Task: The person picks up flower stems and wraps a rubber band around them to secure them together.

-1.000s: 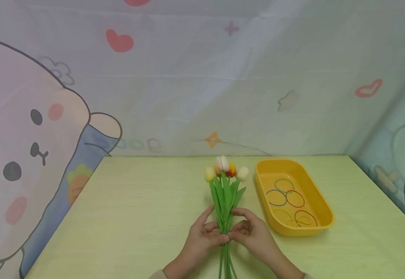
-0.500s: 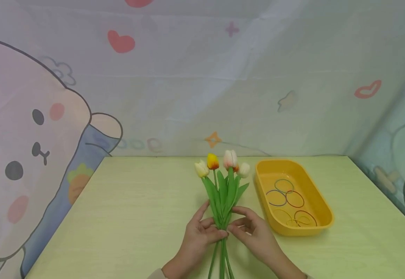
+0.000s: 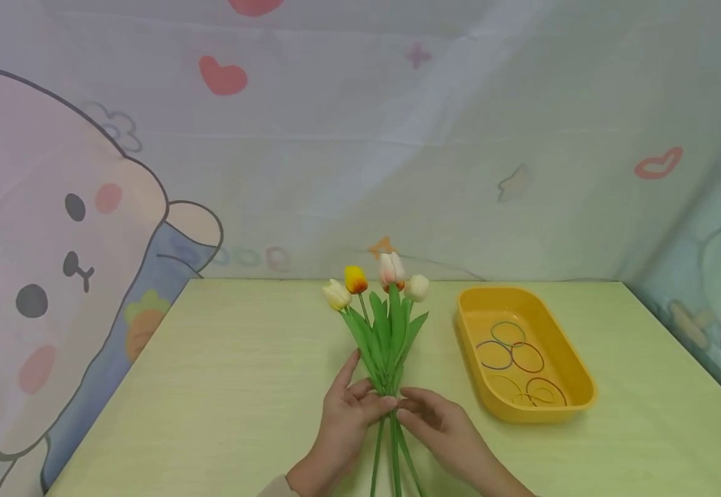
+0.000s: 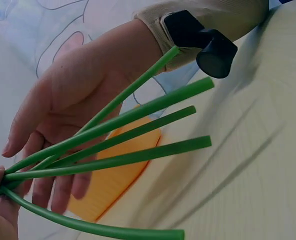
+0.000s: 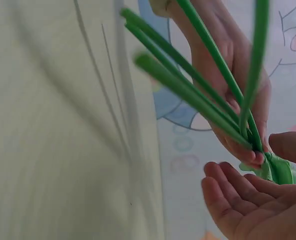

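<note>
A bunch of tulips (image 3: 391, 331) fans out above the table in the head view, with pale yellow, yellow-orange, pink-white and white blooms and green leaves. Another red-orange bloom is mostly hidden behind the pink one. My left hand (image 3: 347, 417) pinches the stems below the leaves between thumb and fingers. Close on the other side, my right hand (image 3: 444, 431) has its fingers loosely bent beside the stems. The right wrist view shows a gap between the right thumb (image 5: 288, 145) and fingers, holding nothing. Below the pinch the green stems (image 4: 137, 112) spread apart, loose ends free.
To the right stands a yellow plastic tray (image 3: 574, 386) with several coloured rubber bands (image 3: 510, 335) lying in it. The pale wood-grain table (image 3: 230, 386) ends at a cartoon-printed cloth backdrop (image 3: 335, 172).
The tulip heads have spread apart and the bunch has risen and shifted a little left. The yellow-orange bloom has come out leftward. My right hand has eased off the stems.
</note>
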Motion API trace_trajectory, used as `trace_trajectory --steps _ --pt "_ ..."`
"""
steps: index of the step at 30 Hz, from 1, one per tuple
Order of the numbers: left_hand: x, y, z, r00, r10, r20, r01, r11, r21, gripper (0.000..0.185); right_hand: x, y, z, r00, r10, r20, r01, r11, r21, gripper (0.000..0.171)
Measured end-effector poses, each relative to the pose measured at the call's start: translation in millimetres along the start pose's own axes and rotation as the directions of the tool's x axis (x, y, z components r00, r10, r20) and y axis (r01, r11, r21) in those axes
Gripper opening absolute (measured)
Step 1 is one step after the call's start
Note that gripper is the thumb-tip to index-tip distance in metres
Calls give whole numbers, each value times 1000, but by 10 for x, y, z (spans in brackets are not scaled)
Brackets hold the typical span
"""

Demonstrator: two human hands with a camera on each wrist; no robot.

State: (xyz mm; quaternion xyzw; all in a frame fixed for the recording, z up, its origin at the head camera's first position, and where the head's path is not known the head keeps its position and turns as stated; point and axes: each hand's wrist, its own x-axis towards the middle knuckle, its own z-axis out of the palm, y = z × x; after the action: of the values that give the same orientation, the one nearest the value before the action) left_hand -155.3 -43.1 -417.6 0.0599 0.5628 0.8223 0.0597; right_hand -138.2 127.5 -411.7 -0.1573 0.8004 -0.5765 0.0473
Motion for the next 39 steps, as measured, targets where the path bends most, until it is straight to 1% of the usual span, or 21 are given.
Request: trace_trajectory --steps 3,6,8,11,16,19,23,27,31,36,39 --pt "1 8 2 999 8 -34 -8 1000 -15 95 -12 23 38 994 7 112 -13 999 51 46" --pt "-2 18 7 998 4 -63 -6 999 -42 96 -17 32 78 980 20 199 -42 993 108 42" --pt "-4 26 12 997 1 -81 -6 998 -56 95 -21 33 102 971 30 235 -67 986 152 42" --pt "-8 28 20 994 3 -106 -10 998 -65 94 -33 37 133 965 45 258 -101 973 207 44" --pt "-11 18 33 989 10 -148 -22 996 -83 95 -42 54 174 966 18 259 -85 964 251 44" --pt "-9 11 41 984 17 -175 -32 996 -88 95 -42 63 201 969 28 245 -97 957 272 42" --pt "-8 -3 46 978 29 -205 -47 995 -86 95 -48 67 229 974 49 220 -110 955 274 41" --pt "-3 -24 43 975 34 -221 -53 995 -81 96 -56 62 255 981 68 181 -106 972 209 38" --pt "1 -39 41 972 31 -232 -51 995 -81 96 -57 61 286 987 88 131 -107 984 143 30" --pt "1 -44 50 970 27 -241 -52 994 -99 97 -53 85 305 992 87 90 -99 986 133 28" --pt "0 -37 56 973 31 -227 -58 992 -112 98 -57 94 300 996 66 65 -74 990 123 28"
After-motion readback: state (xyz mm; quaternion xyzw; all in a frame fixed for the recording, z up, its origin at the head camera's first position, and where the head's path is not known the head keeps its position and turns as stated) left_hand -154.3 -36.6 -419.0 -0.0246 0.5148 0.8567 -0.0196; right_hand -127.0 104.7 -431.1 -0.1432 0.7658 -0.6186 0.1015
